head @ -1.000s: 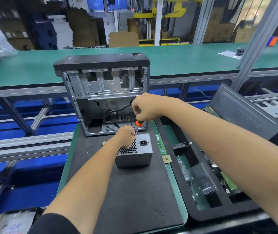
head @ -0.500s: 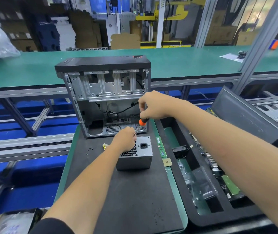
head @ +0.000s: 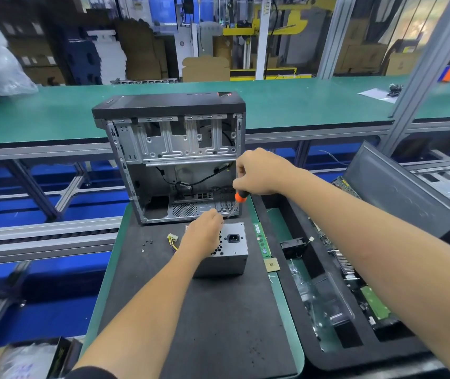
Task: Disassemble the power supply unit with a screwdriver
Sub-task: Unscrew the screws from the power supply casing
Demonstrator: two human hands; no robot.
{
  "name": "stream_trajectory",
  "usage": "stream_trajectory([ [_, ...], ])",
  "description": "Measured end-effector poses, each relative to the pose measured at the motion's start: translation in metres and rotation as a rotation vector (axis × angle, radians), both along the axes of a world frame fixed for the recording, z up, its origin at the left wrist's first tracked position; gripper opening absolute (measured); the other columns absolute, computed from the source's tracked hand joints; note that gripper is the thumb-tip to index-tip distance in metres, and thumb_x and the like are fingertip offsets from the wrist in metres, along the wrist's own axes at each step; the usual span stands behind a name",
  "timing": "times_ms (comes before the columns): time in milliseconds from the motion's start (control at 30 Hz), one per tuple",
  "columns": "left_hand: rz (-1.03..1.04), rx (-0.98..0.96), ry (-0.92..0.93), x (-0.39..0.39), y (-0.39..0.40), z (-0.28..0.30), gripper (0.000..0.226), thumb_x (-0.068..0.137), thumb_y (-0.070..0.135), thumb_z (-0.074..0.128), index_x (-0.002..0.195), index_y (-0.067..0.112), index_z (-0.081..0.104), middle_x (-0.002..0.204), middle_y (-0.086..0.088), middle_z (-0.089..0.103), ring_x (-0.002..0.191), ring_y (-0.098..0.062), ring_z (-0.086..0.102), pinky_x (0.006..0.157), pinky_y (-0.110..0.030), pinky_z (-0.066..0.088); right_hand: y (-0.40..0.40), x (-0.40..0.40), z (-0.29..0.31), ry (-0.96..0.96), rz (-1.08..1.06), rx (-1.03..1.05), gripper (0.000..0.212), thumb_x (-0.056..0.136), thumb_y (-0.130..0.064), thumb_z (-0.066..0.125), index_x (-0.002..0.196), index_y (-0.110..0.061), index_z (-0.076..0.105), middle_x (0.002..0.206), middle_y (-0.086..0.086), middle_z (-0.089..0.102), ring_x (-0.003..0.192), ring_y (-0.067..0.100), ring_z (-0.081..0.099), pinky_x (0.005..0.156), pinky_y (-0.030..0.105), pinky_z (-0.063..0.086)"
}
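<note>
- Power supply unit [head: 229,248] is out of the computer case [head: 174,165] and sits on the black mat [head: 204,324] just in front of it, socket face up. So extraction looks done; opening the unit itself is what's left.
- Your left hand [head: 203,232] rests on top of the unit over the vent grille, steadying it. Fingers look loosely curled at the far edge; I cannot tell if they pinch anything.
- Your right hand [head: 259,172] grips the screwdriver [head: 236,202] by its orange-and-black handle, shaft angled down toward the unit's far top edge, near your left fingertips. Tip contact is hidden, so I can't say it's seated in a screw.
- My read: you're on a cover screw at the far edge. Cover looks closed, so most of the teardown remains.
- A few small loose screws [head: 147,243] lie on the mat left of the unit, beside the yellow-wired connector [head: 172,240].
- Labels: nothing readable. The RAM stick [head: 262,240] to the right carries a white sticker, text too small. No brand legible on the case or unit.
</note>
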State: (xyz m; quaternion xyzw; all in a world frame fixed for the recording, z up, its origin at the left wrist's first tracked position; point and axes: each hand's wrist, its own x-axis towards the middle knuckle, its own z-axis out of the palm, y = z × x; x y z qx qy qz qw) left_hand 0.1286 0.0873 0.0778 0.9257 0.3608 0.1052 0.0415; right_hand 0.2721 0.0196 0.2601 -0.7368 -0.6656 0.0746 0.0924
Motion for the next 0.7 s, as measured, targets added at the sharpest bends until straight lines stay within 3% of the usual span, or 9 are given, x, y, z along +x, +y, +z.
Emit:
stream_trajectory([
  [200,-0.028,0.136,0.007,-0.002,-0.003,-0.006,0.014,0.089,0.001,0.043,0.094,0.008,0.054,0.099,-0.007,0.051,0.092,-0.025,0.049,0.071,-0.029,0.038,0.006,-0.002,-0.011,0.024,-0.097,0.049,0.014,0.081,-0.023,0.055,0.078,-0.010,0.053,0.069,0.005,0.051,0.061,0.024,0.042,0.055,0.029,0.037],
  [500,0.058,0.051,-0.015,0.004,-0.009,0.001,0.018,0.083,-0.007,0.044,0.092,0.008,0.051,0.096,-0.007,0.049,0.091,-0.024,0.048,0.065,-0.028,0.034,0.014,-0.008,-0.023,0.069,-0.096,-0.011,0.019,0.083,-0.024,0.057,0.086,-0.005,0.061,0.070,0.006,0.054,0.059,0.023,0.044,0.055,0.028,0.038],
  [700,0.049,0.112,0.144,0.011,-0.007,0.006,0.020,0.087,-0.003,0.041,0.103,0.009,0.044,0.104,-0.009,0.046,0.095,-0.023,0.048,0.080,-0.031,0.045,0.017,-0.008,-0.027,0.063,-0.103,-0.062,0.009,0.081,-0.015,0.056,0.073,-0.009,0.057,0.060,0.004,0.047,0.052,0.020,0.038,0.050,0.025,0.035],
])
